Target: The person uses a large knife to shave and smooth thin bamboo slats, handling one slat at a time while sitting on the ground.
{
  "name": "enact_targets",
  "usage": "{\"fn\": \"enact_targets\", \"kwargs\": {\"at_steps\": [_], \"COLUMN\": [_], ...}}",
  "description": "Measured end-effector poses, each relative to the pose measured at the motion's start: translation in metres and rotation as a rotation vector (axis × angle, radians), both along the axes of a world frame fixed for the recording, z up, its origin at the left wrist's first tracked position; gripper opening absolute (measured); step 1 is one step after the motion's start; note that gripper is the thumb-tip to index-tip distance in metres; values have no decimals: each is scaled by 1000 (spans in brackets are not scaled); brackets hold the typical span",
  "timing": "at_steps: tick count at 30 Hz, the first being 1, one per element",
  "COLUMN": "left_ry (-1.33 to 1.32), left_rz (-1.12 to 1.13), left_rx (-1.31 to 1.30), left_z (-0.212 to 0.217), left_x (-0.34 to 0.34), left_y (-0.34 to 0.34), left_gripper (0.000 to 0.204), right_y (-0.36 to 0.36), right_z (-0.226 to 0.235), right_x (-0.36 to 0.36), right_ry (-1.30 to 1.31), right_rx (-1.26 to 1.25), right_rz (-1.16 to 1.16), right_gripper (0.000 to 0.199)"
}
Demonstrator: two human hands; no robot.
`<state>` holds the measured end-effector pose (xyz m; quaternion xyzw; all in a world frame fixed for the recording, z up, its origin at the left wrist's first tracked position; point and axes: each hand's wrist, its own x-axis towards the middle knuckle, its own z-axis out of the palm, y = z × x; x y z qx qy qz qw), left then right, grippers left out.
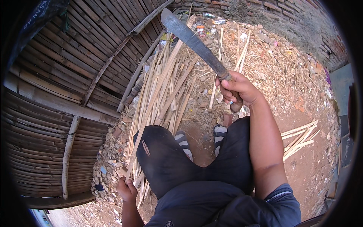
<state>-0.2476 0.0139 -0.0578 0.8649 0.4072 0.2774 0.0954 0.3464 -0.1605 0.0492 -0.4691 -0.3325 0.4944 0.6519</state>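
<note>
Head view. Person seated, knees apart, sandalled feet on bare ground. Right hand (237, 89) clamped round the handle of a machete (193, 39), blade raised and pointing up and left, above the pile (166, 83) of split bamboo strips. Left hand (126, 188) closed round the low end of one long strip (151, 113), which runs up beside the left knee (155, 147) into the pile.

Risks, as judged:
- Strip lies just beside the left knee; a glancing cut could run the blade toward the thigh or the feet (200, 140).
- Left hand holds the same strip; a split travelling down it, or a slip, could reach the fingers.
- Strip edges look sharp, probably splintery; the fisheye rim blurs this.
- Loose rubble underfoot; stance could shift mid-swing.

A second small bundle (300, 136) lies well apart, right.
</note>
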Motion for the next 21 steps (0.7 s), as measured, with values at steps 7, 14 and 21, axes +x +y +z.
{"fn": "enact_targets", "kwargs": {"at_steps": [7,14,21], "left_ry": [-37,-44,-4], "left_rz": [8,1,-13], "left_rx": [4,-28,29], "left_z": [6,2,2], "left_x": [7,4,6], "left_y": [-2,0,-1], "left_gripper": [38,40,39], "right_y": [9,12,-3], "right_z": [0,5,-1], "right_x": [-14,-21,4], "right_ry": [0,-71,16], "right_rx": [-59,-101,40], "right_rz": [177,236,71], "right_gripper": [31,34,36]}}
